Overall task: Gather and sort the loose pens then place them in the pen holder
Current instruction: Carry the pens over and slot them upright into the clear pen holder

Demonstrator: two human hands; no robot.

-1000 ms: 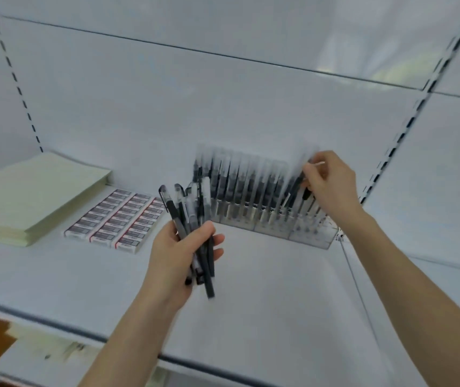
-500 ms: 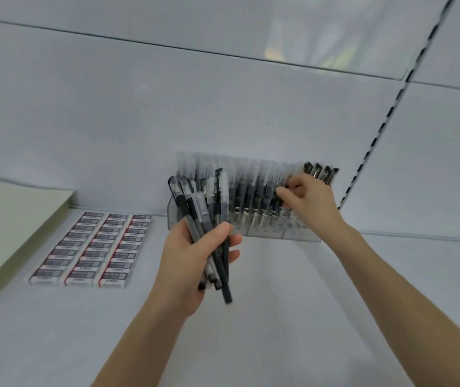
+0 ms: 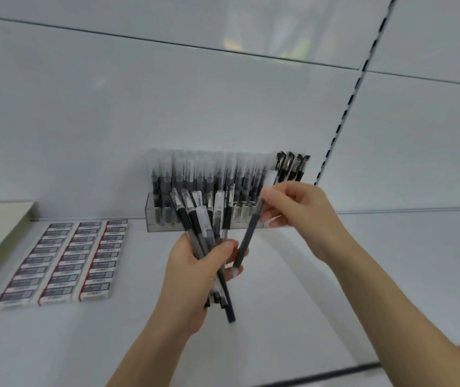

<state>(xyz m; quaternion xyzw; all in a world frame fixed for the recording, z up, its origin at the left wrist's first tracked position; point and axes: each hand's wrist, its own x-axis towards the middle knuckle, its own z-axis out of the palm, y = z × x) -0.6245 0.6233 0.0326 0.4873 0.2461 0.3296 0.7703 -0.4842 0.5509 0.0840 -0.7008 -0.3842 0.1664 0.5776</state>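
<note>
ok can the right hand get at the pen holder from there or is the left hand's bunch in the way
Probably yes. The right hand, pinching one pen, is in front of the right end of the pen holder; the bunch in the left hand stands further left and leaves that end free.

The left hand (image 3: 192, 277) grips a fanned bundle of black, clear-capped pens (image 3: 195, 224) above the white metal shelf (image 3: 363, 275). The right hand (image 3: 298, 213) pinches one slim dark pen (image 3: 248, 236) by its upper end, the lower end close to the left fingers. Behind them, a clear plastic pen holder (image 3: 156, 219) stands packed against the back wall, with three rows of small labelled white packs (image 3: 61, 261) to its left.
</note>
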